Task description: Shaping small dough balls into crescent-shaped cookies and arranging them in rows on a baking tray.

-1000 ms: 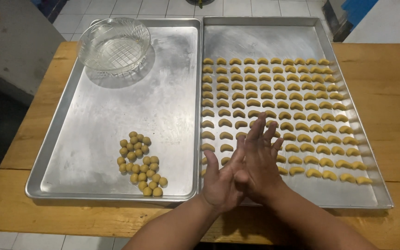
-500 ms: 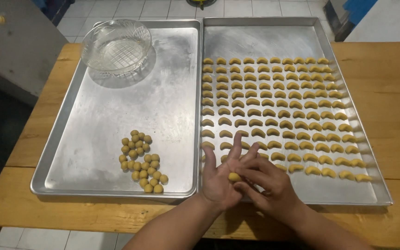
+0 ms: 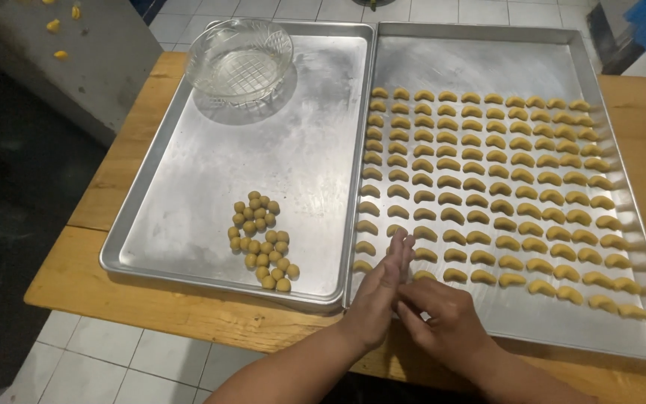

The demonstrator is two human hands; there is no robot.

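My left hand (image 3: 381, 295) and my right hand (image 3: 446, 322) are pressed together over the near left corner of the right metal tray (image 3: 472, 63). The left hand's fingers point straight up; the right hand's fingers lie against its palm. The small dough piece between them is hidden. Rows of yellow crescent-shaped dough pieces (image 3: 502, 179) fill most of this tray, the nearest just beyond my fingertips. A pile of small round dough balls (image 3: 262, 239) lies on the left metal tray (image 3: 293, 164), to the left of my left hand.
An empty cut-glass bowl (image 3: 241, 60) stands at the far corner of the left tray. Both trays sit side by side on a wooden table (image 3: 644, 105). A grey surface (image 3: 99, 52) with a few yellow bits stands at the far left, above tiled floor.
One second ago both palms were flat together with fingers up. Then they parted and showed a dough piece on the left palm. Now the right fingers press against the left palm again.
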